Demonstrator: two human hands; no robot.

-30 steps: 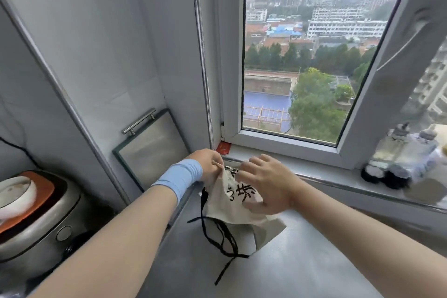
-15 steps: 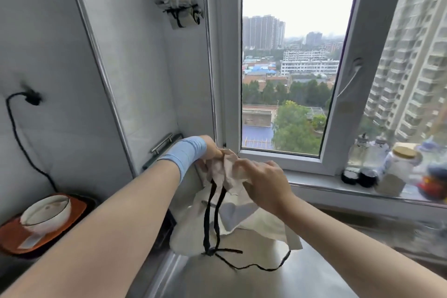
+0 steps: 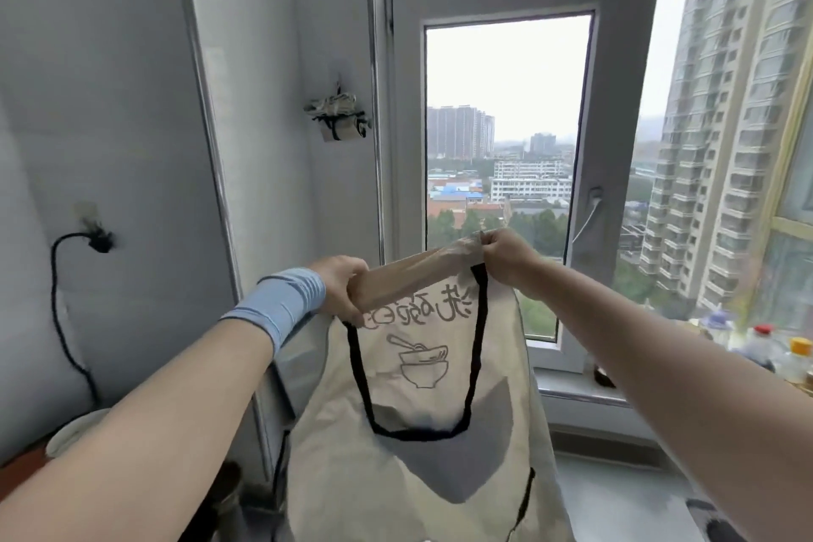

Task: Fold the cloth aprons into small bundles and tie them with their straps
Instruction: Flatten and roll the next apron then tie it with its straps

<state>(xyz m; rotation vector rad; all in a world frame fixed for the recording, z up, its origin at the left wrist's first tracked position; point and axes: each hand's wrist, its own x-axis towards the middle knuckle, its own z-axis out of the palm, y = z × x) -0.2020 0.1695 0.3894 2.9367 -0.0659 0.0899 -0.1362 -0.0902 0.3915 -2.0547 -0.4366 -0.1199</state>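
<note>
A beige cloth apron (image 3: 422, 466) with a printed bowl drawing and dark characters hangs spread out in front of me. My left hand (image 3: 343, 290), with a blue wristband, grips its top left corner. My right hand (image 3: 506, 255) pinches the top right corner, slightly higher. Between the two corners the black neck strap (image 3: 365, 405) droops in a loop across the front of the cloth. Another black strap (image 3: 525, 497) hangs at the apron's lower right side. High on the wall hangs a small tied bundle (image 3: 338, 119) of cloth wrapped with black straps.
The window (image 3: 506, 145) and its sill (image 3: 572, 392) are right behind the apron. Bottles and jars (image 3: 765, 352) stand on the sill at the right. A black cable (image 3: 61, 312) runs down the left wall. A pale bowl-like object (image 3: 75, 431) sits low on the left.
Both hands have lifted the apron off the counter and drawn apart, so the crumpled cloth now hangs open and flat. The view has tilted upward.
</note>
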